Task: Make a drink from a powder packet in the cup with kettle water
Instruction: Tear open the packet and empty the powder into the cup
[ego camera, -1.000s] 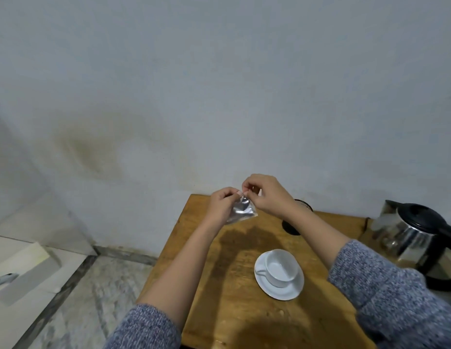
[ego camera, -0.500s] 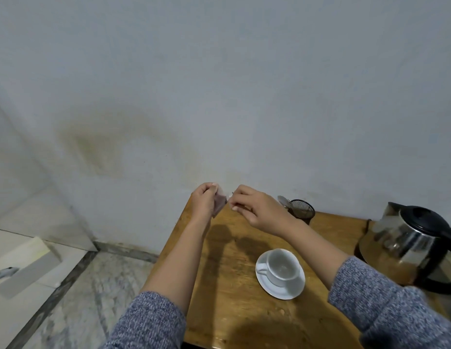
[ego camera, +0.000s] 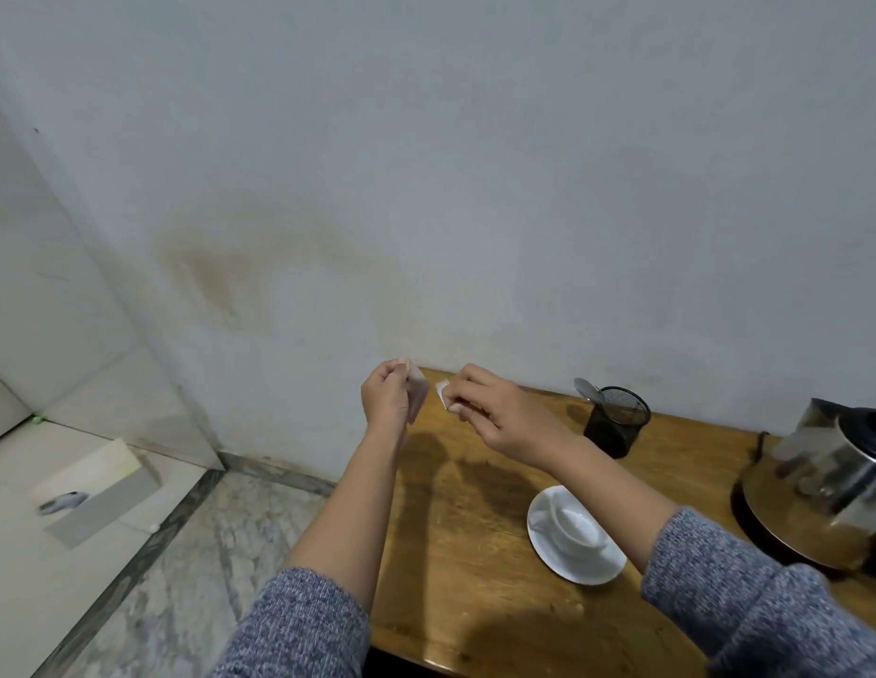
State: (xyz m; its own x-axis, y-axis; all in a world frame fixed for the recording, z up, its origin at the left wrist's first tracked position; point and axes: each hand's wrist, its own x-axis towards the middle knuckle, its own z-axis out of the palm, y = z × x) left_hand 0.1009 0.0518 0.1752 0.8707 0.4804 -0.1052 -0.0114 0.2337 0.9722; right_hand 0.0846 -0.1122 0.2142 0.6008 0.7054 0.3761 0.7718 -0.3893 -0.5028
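My left hand [ego camera: 386,396] pinches a small powder packet [ego camera: 418,394] upright above the table's far left corner. A short gap to its right, my right hand [ego camera: 485,415] pinches a small torn-off strip [ego camera: 443,388] of the packet. A white cup [ego camera: 575,527] sits on a white saucer [ego camera: 592,570] on the wooden table [ego camera: 465,555], below my right forearm. The steel kettle [ego camera: 837,486] with a black lid stands at the table's right edge, partly cut off.
A black mesh holder [ego camera: 617,422] with a spoon handle [ego camera: 586,389] sticking out stands against the wall behind the cup. The wall runs close behind the table. To the left lie a marble floor and a pale box [ego camera: 96,491].
My hands have drawn apart: the packet was held by both together, now the left keeps the packet and the right holds a torn piece. Both hands rose toward the wall.
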